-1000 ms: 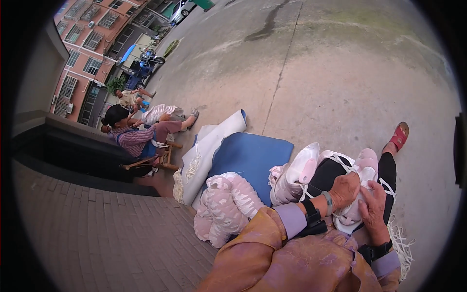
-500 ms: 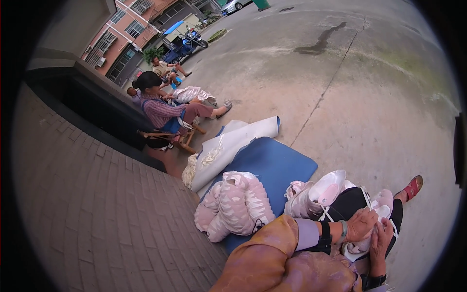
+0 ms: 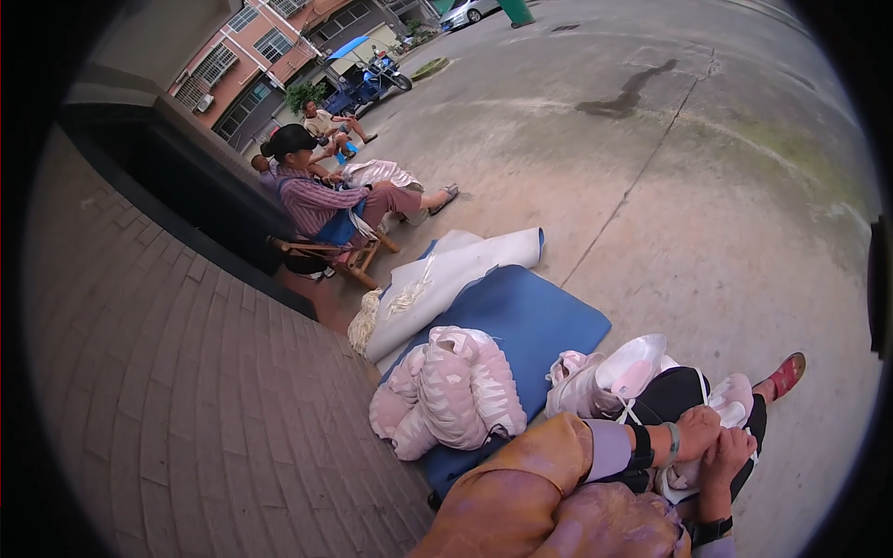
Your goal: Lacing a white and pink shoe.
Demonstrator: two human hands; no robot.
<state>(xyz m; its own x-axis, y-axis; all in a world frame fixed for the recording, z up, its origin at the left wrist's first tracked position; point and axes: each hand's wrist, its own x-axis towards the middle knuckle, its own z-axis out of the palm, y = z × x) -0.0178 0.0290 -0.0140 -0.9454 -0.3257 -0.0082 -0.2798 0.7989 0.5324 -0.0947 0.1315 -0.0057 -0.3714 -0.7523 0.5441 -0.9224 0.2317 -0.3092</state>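
Observation:
My left hand (image 3: 698,432) and my right hand (image 3: 729,457) meet over my lap, with fingers bent and pressed together. Whatever is pinched between them is hidden by the fingers. Beneath and around them lies a pink-and-white padded garment (image 3: 733,398), partly covered by my hands. Thin white cords (image 3: 702,383) run over my dark-clad leg beside the hands. More of the pink-and-white quilted fabric (image 3: 595,384), with a smooth white and pink inner side showing, rests against my leg to the left.
A bundled pink puffy garment (image 3: 453,389) lies on a blue mat (image 3: 530,312). Beyond it are a folded white sheet (image 3: 474,265) and a bunch of cream cords (image 3: 365,321). A brick wall (image 3: 214,400) stands at left. A person in stripes (image 3: 321,206) sits on a bamboo chair (image 3: 358,265).
My hands have drawn closer together, the right one rising to meet the left. The whole view has shifted slightly. The bundled garment stays on the mat.

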